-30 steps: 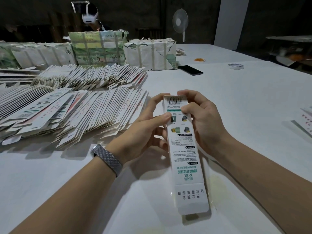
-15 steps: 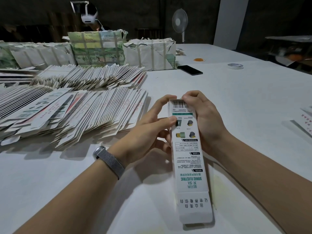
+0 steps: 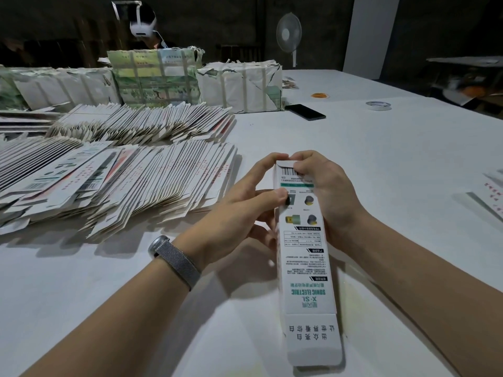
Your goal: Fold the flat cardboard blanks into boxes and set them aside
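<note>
Both hands work the far end of the long printed box (image 3: 304, 240), held over the white table (image 3: 381, 159): left hand (image 3: 245, 210) pinches its side, thumb on the face; right hand (image 3: 326, 191) curls round the top, fingertips on the end flap. Tuck that flap squarely, supporting the walls against buckling; the near flap remains open.

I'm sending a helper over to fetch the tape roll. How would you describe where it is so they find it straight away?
Start at the big white table and look to its far right side, past the black phone. The tape roll lies flat there, alone. It is a pale ring with an open middle, unlike the smaller orange object farther back.
</note>
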The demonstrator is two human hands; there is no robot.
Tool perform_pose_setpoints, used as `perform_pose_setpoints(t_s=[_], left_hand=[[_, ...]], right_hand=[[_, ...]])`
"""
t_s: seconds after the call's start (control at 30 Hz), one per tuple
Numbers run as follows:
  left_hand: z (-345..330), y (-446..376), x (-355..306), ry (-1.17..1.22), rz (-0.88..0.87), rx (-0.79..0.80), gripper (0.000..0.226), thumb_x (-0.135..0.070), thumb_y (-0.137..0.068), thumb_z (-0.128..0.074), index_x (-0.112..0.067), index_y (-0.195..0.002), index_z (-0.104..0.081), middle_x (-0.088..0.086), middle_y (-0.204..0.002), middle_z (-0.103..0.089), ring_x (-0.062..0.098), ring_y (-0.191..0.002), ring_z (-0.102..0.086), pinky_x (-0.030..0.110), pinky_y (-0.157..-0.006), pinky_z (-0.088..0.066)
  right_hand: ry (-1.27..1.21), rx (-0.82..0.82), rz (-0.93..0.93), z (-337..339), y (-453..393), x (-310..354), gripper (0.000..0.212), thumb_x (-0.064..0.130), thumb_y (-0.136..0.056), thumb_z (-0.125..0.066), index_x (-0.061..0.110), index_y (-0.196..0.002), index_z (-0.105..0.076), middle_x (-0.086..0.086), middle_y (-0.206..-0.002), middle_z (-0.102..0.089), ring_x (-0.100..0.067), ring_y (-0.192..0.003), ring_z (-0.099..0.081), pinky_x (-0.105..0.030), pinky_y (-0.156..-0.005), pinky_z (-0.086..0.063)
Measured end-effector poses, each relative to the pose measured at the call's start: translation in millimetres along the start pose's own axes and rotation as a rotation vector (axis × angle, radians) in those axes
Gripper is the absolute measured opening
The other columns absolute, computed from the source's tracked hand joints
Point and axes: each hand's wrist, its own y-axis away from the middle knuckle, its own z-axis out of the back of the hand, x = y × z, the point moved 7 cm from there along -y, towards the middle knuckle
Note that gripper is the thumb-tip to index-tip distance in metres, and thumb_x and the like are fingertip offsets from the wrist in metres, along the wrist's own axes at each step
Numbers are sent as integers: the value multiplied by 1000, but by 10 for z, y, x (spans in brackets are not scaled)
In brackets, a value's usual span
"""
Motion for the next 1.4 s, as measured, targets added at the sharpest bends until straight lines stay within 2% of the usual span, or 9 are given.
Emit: perform_pose_setpoints(t_s=[0.2, 0.3, 0.43, 0.67, 0.77, 0.9, 1.0, 1.1, 1.4], left_hand=[[3, -3, 20, -16, 16, -4, 48, -32, -95, -55, -46, -140, -43, 9, -97, -75, 25, -83, -69, 32, -60, -57], [3, 0, 34, -16, 29, -19, 48, -34, -94, -55, -50, -137, -42, 13, -104, -75, 29, -89, -70, 52, -74, -60], [11, 13, 54, 9, 64, -33, 49, -35, -92, -56, -51, -136, -41, 27, -118, -69, 43, -97, -63, 77, -90, -45], [21, 3, 75, 53, 71, -14, 47, -30, -95, -56, -45, -138, -44, 32, -118, -67, 44, -96, -58, 83, -89, -36], [23, 0, 79, 57, 69, -2, 50, -31, -94, -59, -44, -139, -42, 23, -113, -72, 44, -97, -61, 83, -90, -37], [18, 7, 72, 48, 65, 20, 60, -34, -90, -64, -45, -143, -38, 30, -120, -68, 47, -99, -60, 82, -90, -38], [12, 0, 81, 57, 67, 41, 63, -36, -88, -67, -50, -141, -35, 27, -118, -70, 45, -99, -62, 61, -82, -56], [2, 6, 74, 66, 71, 66, 68, -39, -80, -70, -52, -138, -36, 31, -117, -68, 45, -97, -60, 41, -68, -61], [1, -1, 61, 91, 39, 132, 61, -34, -89, -65, -51, -140, -35, 24, -120, -71, 41, -94, -66, 44, -68, -61]], right_hand=[[26, -29, -12, 15, -2, 37, 16, 7, -95, -55, 12, -80, -52, -5, -63, -61, -19, -47, -60, -24, -44, -49], [18, -42, -11, 20, -4, 34, 20, 6, -94, -55, 12, -75, -52, -5, -62, -60, -21, -48, -60, -25, -44, -49], [8, -48, -21, 18, -8, 27, 23, 5, -93, -55, 12, -72, -50, -5, -61, -60, -21, -48, -60, -25, -44, -49], [9, -52, -35, 18, -4, 35, 26, 5, -93, -55, 13, -70, -48, -6, -61, -61, -23, -49, -61, -26, -45, -50], [29, -72, -24, 25, -2, 41, 28, 6, -94, -55, 13, -67, -49, -9, -65, -62, -26, -54, -62, -27, -47, -52], [61, -101, -21, 44, 2, 51, 29, 10, -96, -54, 12, -68, -48, -7, -64, -61, -27, -56, -58, -28, -49, -50], [98, -108, -32, 47, 0, 63, 28, 12, -97, -54, 11, -70, -48, -6, -64, -60, -25, -56, -57, -28, -50, -49], [135, -102, -48, 48, 7, 72, 26, 15, -98, -54, 11, -73, -49, -7, -66, -59, -26, -57, -59, -29, -49, -49], [115, -53, -32, 29, 24, 61, 25, 17, -100, -52, 13, -75, -50, -6, -69, -60, -27, -64, -61, -31, -55, -51]])
